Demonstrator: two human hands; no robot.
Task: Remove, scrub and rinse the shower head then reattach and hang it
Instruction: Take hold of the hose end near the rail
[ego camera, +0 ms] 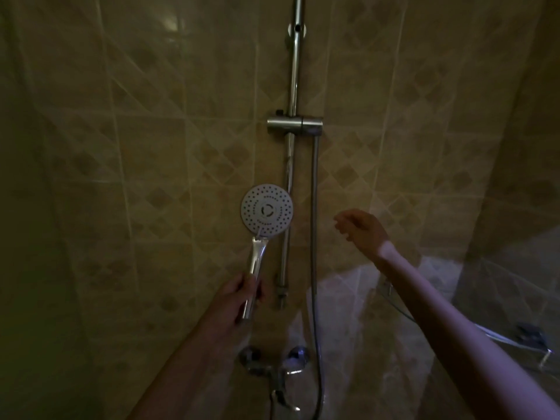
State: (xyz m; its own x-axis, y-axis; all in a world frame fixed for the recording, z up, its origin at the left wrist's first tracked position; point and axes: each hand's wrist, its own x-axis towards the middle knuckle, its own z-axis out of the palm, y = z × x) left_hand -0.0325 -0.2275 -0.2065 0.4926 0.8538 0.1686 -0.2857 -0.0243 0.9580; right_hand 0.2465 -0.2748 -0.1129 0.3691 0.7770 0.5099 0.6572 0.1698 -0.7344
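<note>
The shower head (267, 210) is round, with a white dotted spray face turned toward me and a chrome handle. My left hand (239, 294) grips the lower part of that handle and holds the head upright in front of the wall rail (293, 86). The handle's bottom end shows no hose on it. The metal hose (314, 225) hangs straight down from the holder (310, 125) on the rail's slider. My right hand (360, 228) is raised just right of the hose, fingers loosely curled, holding nothing and not touching it.
The tap mixer (274, 363) with its lever sits low on the beige tiled wall, below my left forearm. A wire corner shelf (515, 338) juts out at the lower right. The room is dim.
</note>
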